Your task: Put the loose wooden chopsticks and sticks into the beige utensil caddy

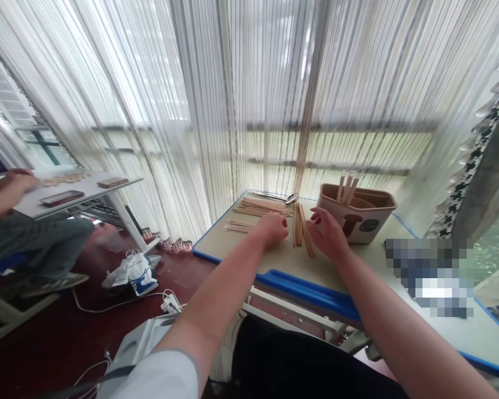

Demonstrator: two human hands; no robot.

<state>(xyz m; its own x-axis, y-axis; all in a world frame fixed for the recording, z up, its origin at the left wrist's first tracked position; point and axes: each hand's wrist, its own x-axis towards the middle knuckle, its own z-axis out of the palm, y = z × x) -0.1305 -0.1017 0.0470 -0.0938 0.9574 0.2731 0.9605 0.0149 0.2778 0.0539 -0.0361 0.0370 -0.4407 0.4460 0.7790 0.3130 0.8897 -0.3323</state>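
Note:
On the desk, my left hand [273, 227] rests with its fingers curled closed beside the chopsticks; what they hold, if anything, is hidden. To its right, my right hand [326, 228] is open, its fingers bent and apart, close to a leaning group of chopsticks [306, 233]. Another upright-lying group of chopsticks [297, 226] lies between the hands. Behind my left hand is a wider row of chopsticks [264, 206], laid crosswise. A smaller set of pale sticks [239, 225] lies to the left, seemingly in clear wrapping.
A tan holder [370, 216] with several sticks [347, 189] stands behind my right hand. A metal ladle [291, 198] lies at the desk's back edge. A blurred dark item [432, 277] is at right. Left, another person's hands [23, 180] are over a white table [87, 191].

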